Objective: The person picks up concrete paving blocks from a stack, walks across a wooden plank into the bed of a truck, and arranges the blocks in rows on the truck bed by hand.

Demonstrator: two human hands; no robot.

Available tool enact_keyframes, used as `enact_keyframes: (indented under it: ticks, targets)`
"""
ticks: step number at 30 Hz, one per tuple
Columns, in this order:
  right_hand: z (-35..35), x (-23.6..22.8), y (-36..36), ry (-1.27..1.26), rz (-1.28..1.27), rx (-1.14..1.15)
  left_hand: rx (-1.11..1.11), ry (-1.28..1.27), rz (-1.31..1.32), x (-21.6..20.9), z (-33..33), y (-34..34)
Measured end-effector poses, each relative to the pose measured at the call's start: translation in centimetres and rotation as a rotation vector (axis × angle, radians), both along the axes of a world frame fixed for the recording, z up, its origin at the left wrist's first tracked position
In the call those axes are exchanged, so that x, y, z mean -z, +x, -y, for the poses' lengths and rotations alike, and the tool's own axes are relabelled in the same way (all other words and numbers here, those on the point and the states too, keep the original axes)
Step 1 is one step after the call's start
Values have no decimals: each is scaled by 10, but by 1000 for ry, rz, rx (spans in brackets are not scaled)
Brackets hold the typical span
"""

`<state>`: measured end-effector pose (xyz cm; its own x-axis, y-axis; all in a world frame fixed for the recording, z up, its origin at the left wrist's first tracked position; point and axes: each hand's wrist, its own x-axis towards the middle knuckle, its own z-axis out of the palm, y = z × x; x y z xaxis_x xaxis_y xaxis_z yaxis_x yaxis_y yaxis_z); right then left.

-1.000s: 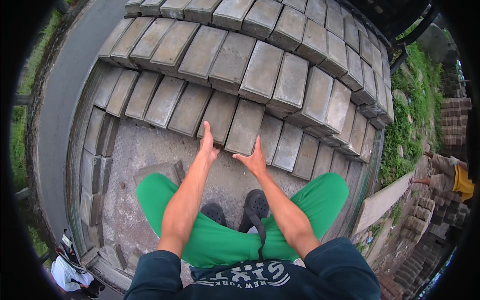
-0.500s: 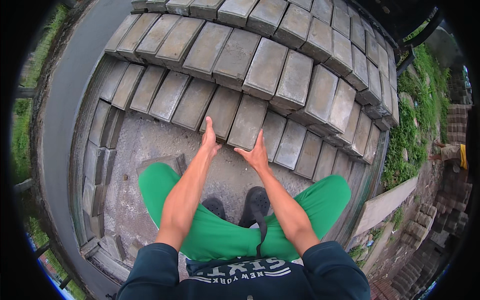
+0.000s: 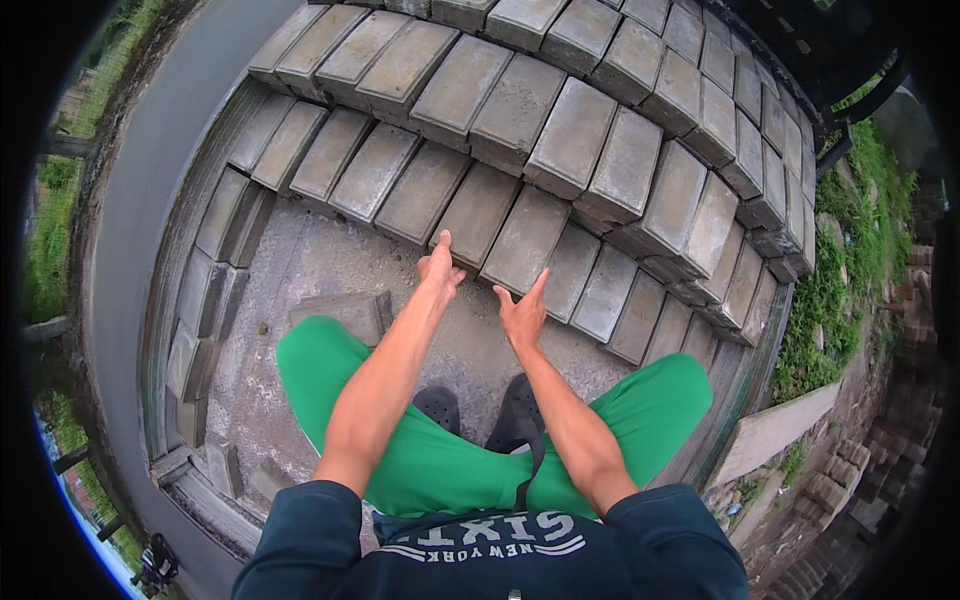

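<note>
Grey concrete paving blocks (image 3: 524, 238) lie side by side in stepped rows in front of me. My left hand (image 3: 440, 270) is at the near end of one block (image 3: 480, 212), thumb side up and fingers partly bent. My right hand (image 3: 524, 314) is by the near right corner of the neighbouring block, its thumb and index finger spread apart. Neither hand is closed round a block. Whether the fingertips touch the blocks, I cannot tell for certain.
Higher rows of blocks (image 3: 640, 195) rise beyond. More blocks line the left side wall (image 3: 205, 290). A loose block (image 3: 345, 312) lies by my left knee on the dusty metal floor (image 3: 300, 250). Grass (image 3: 850, 300) and a pale board (image 3: 775, 432) are outside at the right.
The view has shifted slightly, so the blocks appear a little further right and higher. Both hands keep nearly the same place beside the blocks.
</note>
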<state>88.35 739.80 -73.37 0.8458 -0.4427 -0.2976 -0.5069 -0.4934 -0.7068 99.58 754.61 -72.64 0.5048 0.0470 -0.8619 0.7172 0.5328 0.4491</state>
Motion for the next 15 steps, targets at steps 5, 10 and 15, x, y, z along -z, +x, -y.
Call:
enact_keyframes:
  ticks: [5, 10, 15]
  targets:
    - [16, 2, 8, -70, 39, -67, -32, 149, -96, -6, 22, 6]
    - [16, -4, 2, -135, -3, -137, 56, 46, -113, -3, 4, 5]
    - [16, -16, 9, -67, -100, -139, 721, 286, -120, -64, -25, 23]
